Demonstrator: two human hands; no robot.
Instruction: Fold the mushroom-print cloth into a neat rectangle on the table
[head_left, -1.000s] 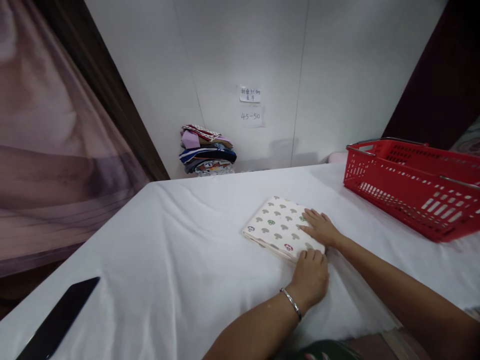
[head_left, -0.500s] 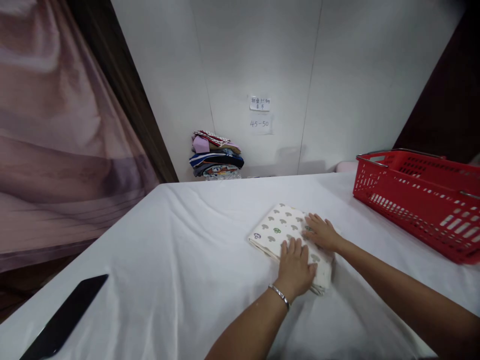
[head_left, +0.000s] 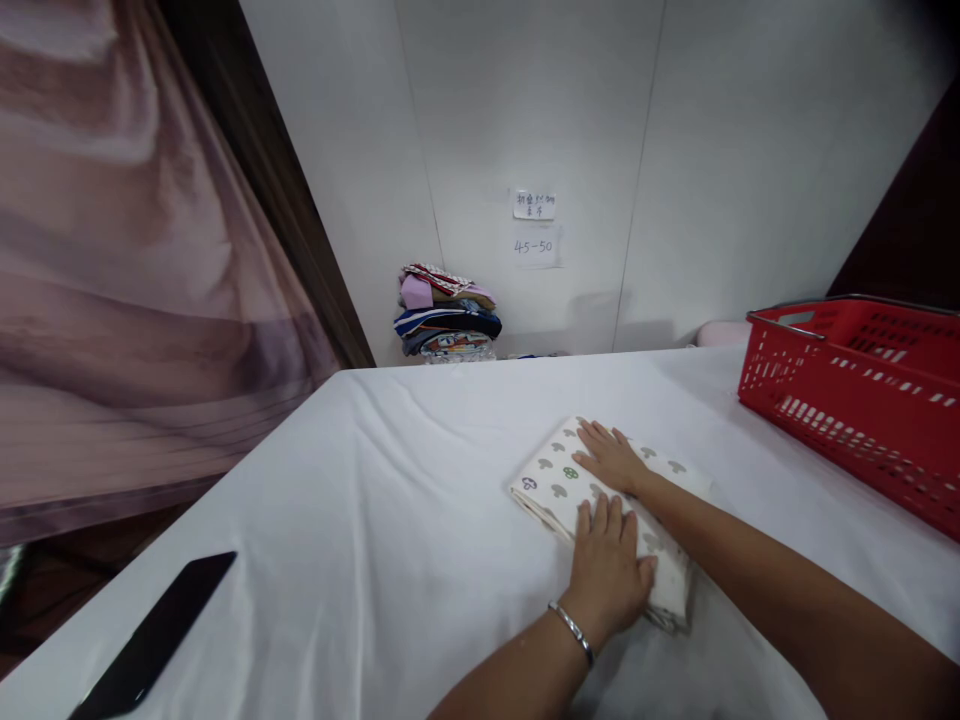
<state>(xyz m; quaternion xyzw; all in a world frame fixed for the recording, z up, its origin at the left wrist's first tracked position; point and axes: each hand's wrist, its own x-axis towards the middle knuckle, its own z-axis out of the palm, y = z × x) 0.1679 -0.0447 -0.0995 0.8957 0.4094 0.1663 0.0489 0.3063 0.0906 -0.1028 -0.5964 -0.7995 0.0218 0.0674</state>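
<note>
A folded white cloth (head_left: 553,468) printed with grey mushroom shapes and a few green and purple marks lies on the white-covered table. My left hand (head_left: 609,565), with a silver bracelet at its wrist, rests on the near edge of the cloth, fingers stretched forward. On the cloth's upper part lies my right hand (head_left: 611,460), flat with its fingers apart. Both hands touch the cloth from above and grip nothing. The two hands and the right forearm cover part of the print.
A red plastic basket (head_left: 855,400) with metal handles stands on the table (head_left: 420,560) at the right. A black flat object (head_left: 157,635) lies near the left edge. Behind the table is a stack of folded fabrics (head_left: 448,310) against the wall; a pink curtain (head_left: 150,250) hangs at the left.
My right hand has slid leftward across the cloth toward its far corner. My left hand stays on the near edge. The whole view has shifted slightly.
</note>
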